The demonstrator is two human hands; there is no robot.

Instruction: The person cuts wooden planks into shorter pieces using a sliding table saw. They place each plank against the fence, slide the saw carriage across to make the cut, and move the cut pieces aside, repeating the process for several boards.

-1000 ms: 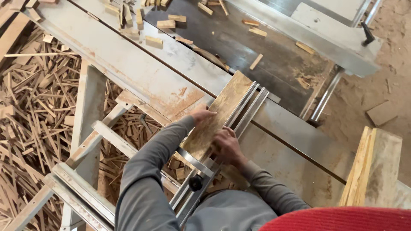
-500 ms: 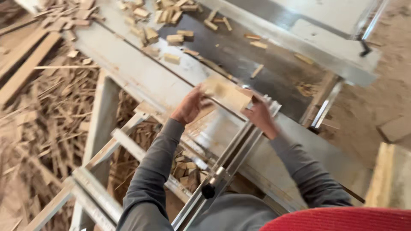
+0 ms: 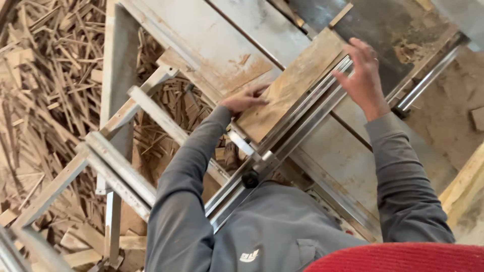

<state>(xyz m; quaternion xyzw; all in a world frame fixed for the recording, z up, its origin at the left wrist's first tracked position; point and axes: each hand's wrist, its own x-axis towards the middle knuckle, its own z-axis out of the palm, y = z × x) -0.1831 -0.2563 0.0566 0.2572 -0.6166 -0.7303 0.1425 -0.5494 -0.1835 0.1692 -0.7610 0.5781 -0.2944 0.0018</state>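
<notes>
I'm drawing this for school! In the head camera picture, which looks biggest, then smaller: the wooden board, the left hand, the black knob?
1. wooden board
2. left hand
3. black knob, nearer the camera, yet smallest.

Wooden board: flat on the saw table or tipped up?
Flat. The wooden board lies face-down along the metal fence rail, with the left hand pressed on top.

A long silver aluminium fence rail (image 3: 297, 126) bars the flat pale wooden board's (image 3: 287, 90) right edge; the dusty grey metal bench (image 3: 212, 35) lies open to its left.
</notes>
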